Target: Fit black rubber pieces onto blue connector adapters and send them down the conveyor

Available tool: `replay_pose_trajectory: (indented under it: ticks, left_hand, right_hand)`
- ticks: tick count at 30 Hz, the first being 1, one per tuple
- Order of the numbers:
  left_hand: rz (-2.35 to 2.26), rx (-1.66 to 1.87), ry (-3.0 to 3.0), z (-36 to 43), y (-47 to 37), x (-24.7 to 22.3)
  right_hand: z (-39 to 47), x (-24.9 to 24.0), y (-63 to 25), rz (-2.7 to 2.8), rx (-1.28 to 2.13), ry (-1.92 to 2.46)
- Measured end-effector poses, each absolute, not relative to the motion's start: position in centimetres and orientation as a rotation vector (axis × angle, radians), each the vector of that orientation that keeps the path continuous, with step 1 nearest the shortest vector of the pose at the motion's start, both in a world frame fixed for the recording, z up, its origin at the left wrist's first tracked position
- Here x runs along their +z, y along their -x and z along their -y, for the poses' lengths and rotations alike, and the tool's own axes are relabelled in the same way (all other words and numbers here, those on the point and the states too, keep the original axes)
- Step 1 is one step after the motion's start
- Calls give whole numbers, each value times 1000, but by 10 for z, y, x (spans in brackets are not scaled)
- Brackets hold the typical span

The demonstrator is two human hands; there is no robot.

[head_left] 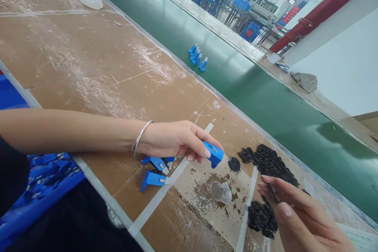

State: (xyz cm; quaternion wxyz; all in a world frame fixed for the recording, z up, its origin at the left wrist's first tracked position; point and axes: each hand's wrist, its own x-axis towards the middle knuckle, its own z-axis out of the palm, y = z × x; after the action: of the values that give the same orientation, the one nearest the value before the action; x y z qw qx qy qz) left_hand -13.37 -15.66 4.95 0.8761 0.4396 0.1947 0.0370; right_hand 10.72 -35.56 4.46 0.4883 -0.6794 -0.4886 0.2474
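My left hand [180,141], with a silver bangle at the wrist, pinches a blue plastic part [214,154] between thumb and fingers above the table. On the right, my right hand [304,212] is closed on a small black piece [272,193], partly hidden by the fingers and slightly blurred. Below the left hand lie several blue parts with white tips [155,179]. A pile of small black pieces [274,163] sits beyond my right hand, and a second black pile [261,218] lies just left of it.
A small clear cup [221,192] stands on a stained sheet [203,177], with a round black lid [234,164] nearby. Several blue parts [197,56] rest on the green conveyor belt [251,82]. A blue bin [53,181] full of blue parts is at lower left. A grey rag [304,81] lies on the far ledge.
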Motion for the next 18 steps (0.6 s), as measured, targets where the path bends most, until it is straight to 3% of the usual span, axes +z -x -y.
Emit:
replay_pose_trajectory:
  ticks: [6,18]
  left_hand:
    - [-318,48,-930,160,133,42]
    - [-221,41,-860,167,135,36]
  right_hand:
    - [345,46,-102,2237,174,1547]
    - [342,38,-87,2496,-70,1503]
